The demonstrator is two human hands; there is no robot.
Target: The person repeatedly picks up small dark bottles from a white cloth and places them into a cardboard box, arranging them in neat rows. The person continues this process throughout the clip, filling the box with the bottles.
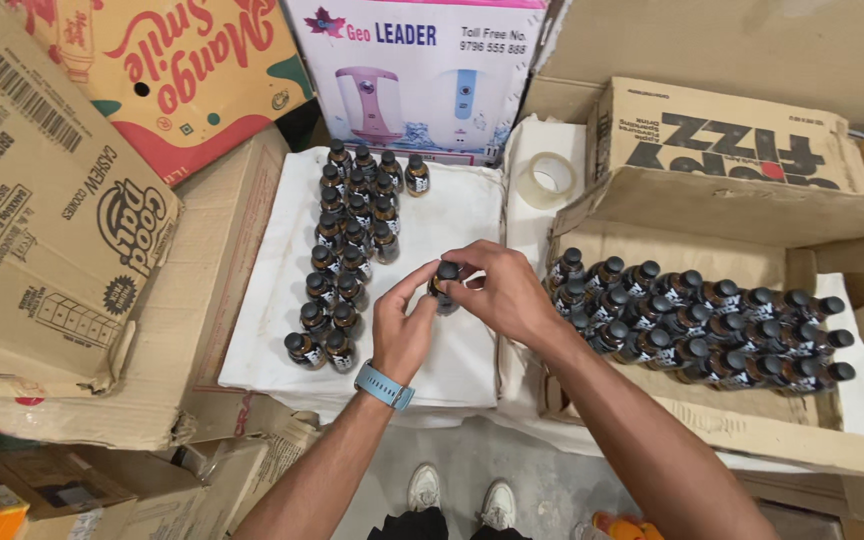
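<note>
Both hands gripping one small dark bottle (442, 285) w/ black cap, upright, over white cloth (442, 215): left hand (402, 330) pinching from below-left, right hand (502, 295) closing on cap from right, btwn bottle rows (347, 255) & box (732, 420).

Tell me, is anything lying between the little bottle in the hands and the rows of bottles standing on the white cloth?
Nothing visible. The small bottle is held by left hand and right hand above bare white cloth, which continues uninterrupted to the standing bottles.
</note>
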